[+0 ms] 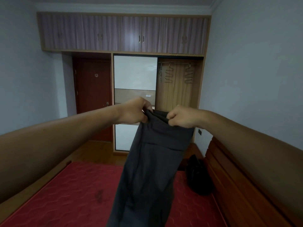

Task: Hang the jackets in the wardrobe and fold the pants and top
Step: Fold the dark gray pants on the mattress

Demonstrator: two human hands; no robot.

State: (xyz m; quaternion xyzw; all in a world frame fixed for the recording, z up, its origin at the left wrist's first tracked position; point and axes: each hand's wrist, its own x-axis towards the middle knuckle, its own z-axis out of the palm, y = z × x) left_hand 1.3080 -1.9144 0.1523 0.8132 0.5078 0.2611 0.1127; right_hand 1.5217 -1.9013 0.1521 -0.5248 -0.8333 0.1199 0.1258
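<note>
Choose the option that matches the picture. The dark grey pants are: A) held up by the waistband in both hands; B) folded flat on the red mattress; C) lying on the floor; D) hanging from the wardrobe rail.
A: the left hand and the right hand each grip the waistband, and the pants hang below.

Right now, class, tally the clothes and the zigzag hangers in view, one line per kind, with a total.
grey pants, held by the left hand and right hand: 1
black garment on the red mattress: 1
zigzag metal hangers: 2
total: 4
</note>
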